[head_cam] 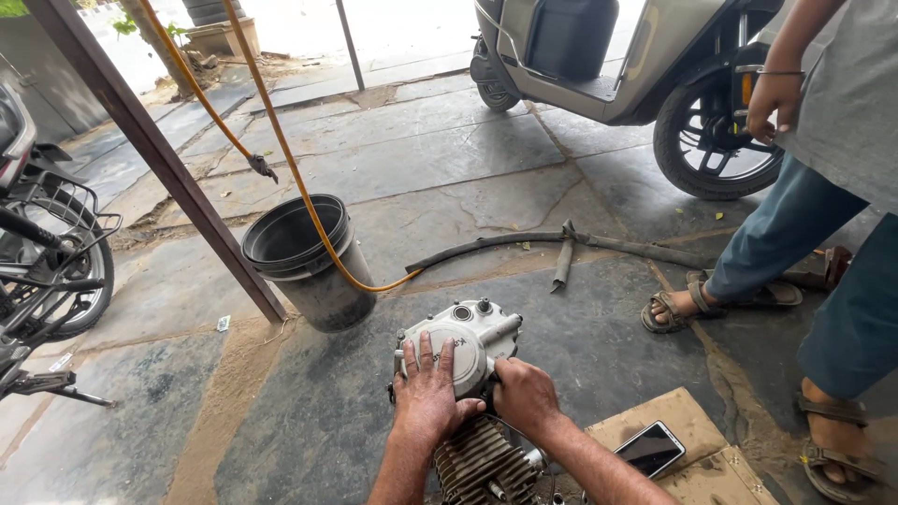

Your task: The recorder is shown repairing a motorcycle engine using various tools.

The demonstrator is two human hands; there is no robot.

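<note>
Your hands are both on the small motorcycle engine [465, 374] that sits on the stone floor [393, 178] straight in front of you, its finned cylinder [477, 460] pointing back toward you. Your left hand [427, 393] lies flat with fingers spread over the rounded grey side cover [460, 348], pressing on it rather than gripping. Your right hand [526, 396] is curled against the cover's right edge, fingers bent on the casing; you cannot tell whether it pinches anything small. The two hands sit close together, nearly touching at the thumbs. Just to the right of your right forearm, a smartphone [650, 448] lies face up on a piece of cardboard [687, 449]. Just beyond the engine to the left stands a black bucket [304, 257], with an orange hose [281, 140] running down across it and curling toward the floor beside the engine. Farther out a dark rubber hose [561, 245] lies on the floor. On the right another person stands in sandals [720, 297] and blue trousers, near a parked scooter [645, 65]; a motorcycle [42, 271] stands at the left edge.
</note>
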